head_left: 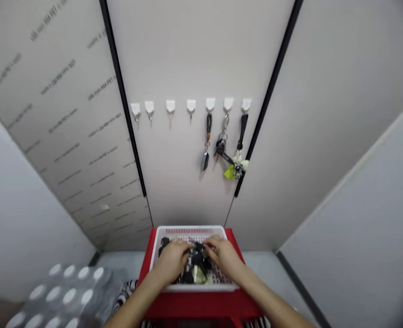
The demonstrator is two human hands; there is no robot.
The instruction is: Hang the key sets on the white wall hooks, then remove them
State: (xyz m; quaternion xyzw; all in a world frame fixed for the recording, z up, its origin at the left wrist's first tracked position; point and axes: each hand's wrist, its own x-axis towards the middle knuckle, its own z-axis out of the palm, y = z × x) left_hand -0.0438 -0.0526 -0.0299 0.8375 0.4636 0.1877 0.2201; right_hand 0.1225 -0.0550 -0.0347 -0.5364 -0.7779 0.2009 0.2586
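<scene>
Both my hands are inside a white plastic basket (159,237) that holds a pile of keys (197,260) with dark fobs and straps. My left hand (174,258) is on the left of the pile, its fingers curled inward and closed; what they grip is hidden. Across from it, my right hand (222,254) pinches a black key fob (199,246) on the pile's right side. A yellowish tag or charm (198,275) lies near the basket's front wall.
On the white panel ahead is a row of several adhesive hooks (170,106). Hanging at its right are a car key (205,160), a key bunch (221,145) and a black strap (242,131) with charms. The basket rests on a red stand (201,304); wrapped bottles (69,296) stand lower left.
</scene>
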